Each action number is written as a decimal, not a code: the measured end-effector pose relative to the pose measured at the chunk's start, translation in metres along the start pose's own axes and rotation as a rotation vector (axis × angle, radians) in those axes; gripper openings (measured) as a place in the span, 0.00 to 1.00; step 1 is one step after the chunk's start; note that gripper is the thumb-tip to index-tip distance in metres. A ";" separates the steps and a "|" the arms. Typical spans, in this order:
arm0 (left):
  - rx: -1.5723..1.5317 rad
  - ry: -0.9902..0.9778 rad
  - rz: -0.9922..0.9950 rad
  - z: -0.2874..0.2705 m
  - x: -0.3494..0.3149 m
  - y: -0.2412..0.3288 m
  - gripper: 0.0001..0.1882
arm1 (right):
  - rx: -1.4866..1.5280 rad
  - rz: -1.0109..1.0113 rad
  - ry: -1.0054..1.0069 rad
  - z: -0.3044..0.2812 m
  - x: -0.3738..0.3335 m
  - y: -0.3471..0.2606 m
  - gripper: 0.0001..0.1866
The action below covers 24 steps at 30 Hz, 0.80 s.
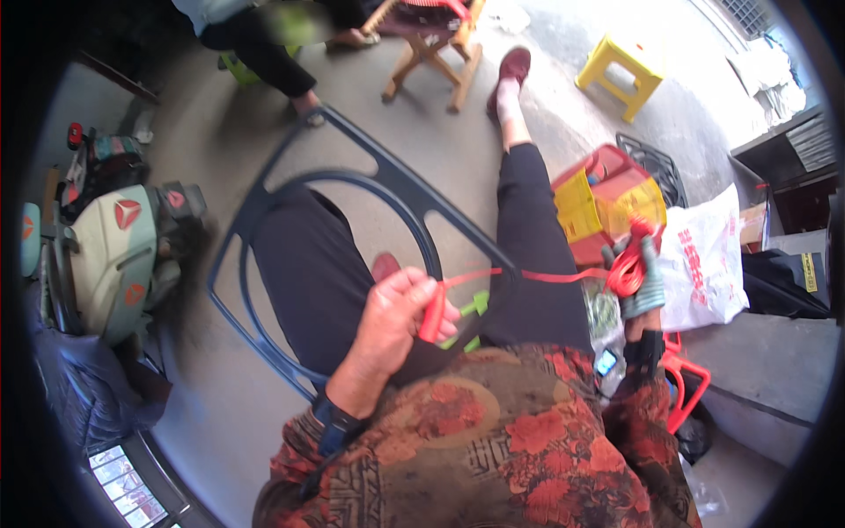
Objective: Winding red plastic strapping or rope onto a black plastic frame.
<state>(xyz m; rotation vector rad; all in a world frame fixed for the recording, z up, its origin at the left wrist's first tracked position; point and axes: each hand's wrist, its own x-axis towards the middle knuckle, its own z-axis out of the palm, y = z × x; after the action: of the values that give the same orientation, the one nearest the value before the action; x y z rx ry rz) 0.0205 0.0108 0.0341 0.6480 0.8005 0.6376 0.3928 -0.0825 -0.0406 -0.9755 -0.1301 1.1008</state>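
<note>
Across my lap lies a dark grey frame, with straight outer bars around a curved inner ring. My bare left hand is closed around the ring near my lap, where a red strip covers part of it. That strip stretches across my thigh to my right hand, which wears a grey-green glove and grips a looped red bundle of the same strip. Under the left hand the exact wrapping of the strip is partly hidden.
A red container with yellow sides and a white plastic bag stand by my right side. Farther off are a yellow stool, a wooden folding stool and a seated person. A pale green scooter is at left.
</note>
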 end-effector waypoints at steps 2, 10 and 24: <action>0.049 0.009 -0.015 0.002 -0.005 -0.002 0.08 | -0.481 -0.081 -0.100 0.025 0.000 0.016 0.16; 0.001 -0.154 -0.151 0.008 -0.014 -0.019 0.06 | -0.804 -0.346 -0.330 0.149 -0.019 0.057 0.16; 0.015 -0.200 -0.185 0.014 -0.004 -0.028 0.14 | 0.627 1.254 -0.862 0.168 -0.022 0.095 0.39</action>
<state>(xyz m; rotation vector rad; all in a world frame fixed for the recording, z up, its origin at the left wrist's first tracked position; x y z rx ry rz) 0.0363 -0.0137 0.0232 0.6321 0.6696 0.3919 0.2265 0.0104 -0.0004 0.1670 0.1687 2.4699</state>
